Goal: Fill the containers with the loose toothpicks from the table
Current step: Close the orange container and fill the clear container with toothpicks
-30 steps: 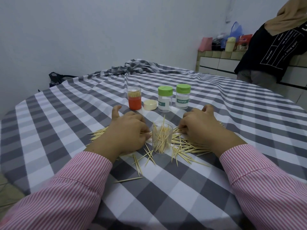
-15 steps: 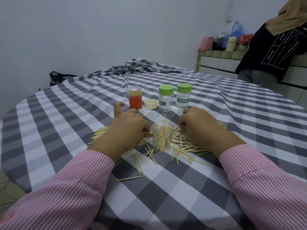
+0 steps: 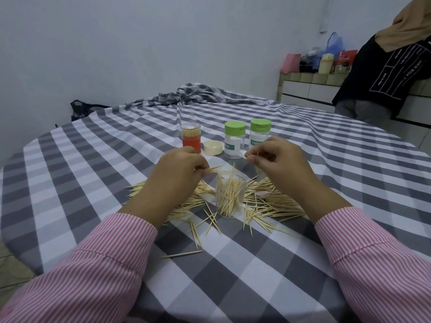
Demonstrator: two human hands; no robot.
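**Both hands pinching toothpicks over the open cup**

Left hand [image 3: 179, 166] is lifted off the cloth, fingers curled, pinching a small bundle of toothpicks whose tips point right toward the clear cup [image 3: 229, 197]. Right hand [image 3: 279, 164] is also raised, fingers curled around a few toothpicks held near its fingertips. Cup stands upright between the hands, lidless, partly filled with toothpicks leaning at angles. Loose toothpicks [image 3: 268, 206] lie scattered on the checked tablecloth [image 3: 93, 183] on both sides of the cup and in front of it. Behind: orange container [image 3: 191, 137] packed with toothpicks, cream lid [image 3: 213, 147] beside it, two green-capped containers [image 3: 234, 142].
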